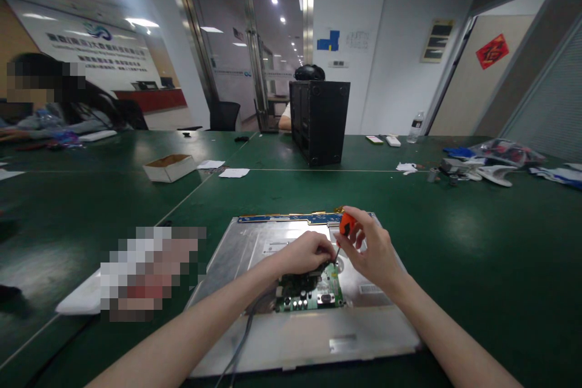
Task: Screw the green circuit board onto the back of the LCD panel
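Observation:
A flat metal display panel (364,330) lies on the green table, with a blue circuit strip (282,218) along its far edge. On its middle sits a green circuit board (313,300) with connectors and small round components. My right hand (375,251) grips a screwdriver (347,224) by its orange handle, and the shaft slants down to the board's upper right corner. Close beside the shaft's tip, my left hand (307,253) has its fingers pinched together over the board. What they hold, if anything, is hidden. Dark cables (245,336) run from the board toward me.
Left of the panel lies a white packet (82,294), partly pixelated. Farther off stand an open carton (169,168), a black computer case (321,121) and a water bottle (415,127). Loose parts and bags (491,163) lie at the right. Another person (68,97) sits at the far left.

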Demonstrator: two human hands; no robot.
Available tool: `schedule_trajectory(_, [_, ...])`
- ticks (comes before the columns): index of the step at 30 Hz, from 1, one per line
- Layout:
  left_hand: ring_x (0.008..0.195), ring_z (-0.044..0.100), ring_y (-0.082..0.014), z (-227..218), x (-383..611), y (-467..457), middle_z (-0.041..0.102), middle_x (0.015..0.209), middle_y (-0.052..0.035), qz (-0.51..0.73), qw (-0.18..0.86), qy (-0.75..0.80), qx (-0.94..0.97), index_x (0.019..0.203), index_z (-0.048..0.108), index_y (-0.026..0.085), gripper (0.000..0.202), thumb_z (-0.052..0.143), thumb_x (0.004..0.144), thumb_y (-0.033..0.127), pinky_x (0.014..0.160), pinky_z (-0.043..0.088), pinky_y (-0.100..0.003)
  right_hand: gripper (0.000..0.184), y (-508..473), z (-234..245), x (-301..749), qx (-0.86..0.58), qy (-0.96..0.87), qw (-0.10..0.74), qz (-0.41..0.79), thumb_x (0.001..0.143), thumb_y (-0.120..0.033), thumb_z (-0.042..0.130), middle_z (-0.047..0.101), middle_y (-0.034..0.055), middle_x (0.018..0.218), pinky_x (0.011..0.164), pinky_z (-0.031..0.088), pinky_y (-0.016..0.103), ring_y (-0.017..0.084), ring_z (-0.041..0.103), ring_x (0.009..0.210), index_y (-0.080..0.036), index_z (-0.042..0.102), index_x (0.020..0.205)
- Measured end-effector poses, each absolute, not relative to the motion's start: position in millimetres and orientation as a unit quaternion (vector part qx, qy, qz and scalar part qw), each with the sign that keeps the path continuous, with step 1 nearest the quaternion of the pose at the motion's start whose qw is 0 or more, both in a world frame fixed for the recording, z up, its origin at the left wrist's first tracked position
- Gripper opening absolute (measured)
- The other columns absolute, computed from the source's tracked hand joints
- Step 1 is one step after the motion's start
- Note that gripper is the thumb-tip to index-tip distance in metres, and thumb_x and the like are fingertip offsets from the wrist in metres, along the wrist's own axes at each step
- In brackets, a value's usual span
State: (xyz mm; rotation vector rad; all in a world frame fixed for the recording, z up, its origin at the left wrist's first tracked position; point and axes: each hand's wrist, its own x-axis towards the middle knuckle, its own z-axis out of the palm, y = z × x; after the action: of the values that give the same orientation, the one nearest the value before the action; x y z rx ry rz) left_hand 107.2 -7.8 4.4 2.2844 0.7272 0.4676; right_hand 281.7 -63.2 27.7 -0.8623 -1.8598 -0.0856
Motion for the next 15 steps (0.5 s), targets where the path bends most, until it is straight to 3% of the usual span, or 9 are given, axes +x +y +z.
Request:
schedule_trajectory(9, [0.071,0.062,-0.0157,4.4,106.6,-8.6,0.072,0.075,-0.0013,0.177,0.344,0.287,0.876,0.081,0.074,0.014,0.025,0.053,0.074,0.001,0.07,0.045,-0.022,0.049,-65.6,29.1,282.2,-0.358,-0.79,0.497,-0.003,0.09,-0.016,0.047,0.063,0.0026,0.086,0.052,0.048,0.022,0.012,0.059,0.063,-0.022,0.035,0.137])
schedule_trajectory(15, [0.073,0.063,-0.0164,5.9,106.6,-9.4,0.073,0.077,-0.0026,0.176,0.344,0.281,0.879,0.081,0.074,0.013,0.026,0.052,0.074,0.001,0.071,0.046,-0.023,0.044,-65.1,28.1,281.8,-0.364,-0.782,0.506,-0.004,0.089,-0.019,0.051,0.063,0.0025,0.089,0.049,0.046,0.022,0.011,0.057,0.058,-0.023,0.038,0.131])
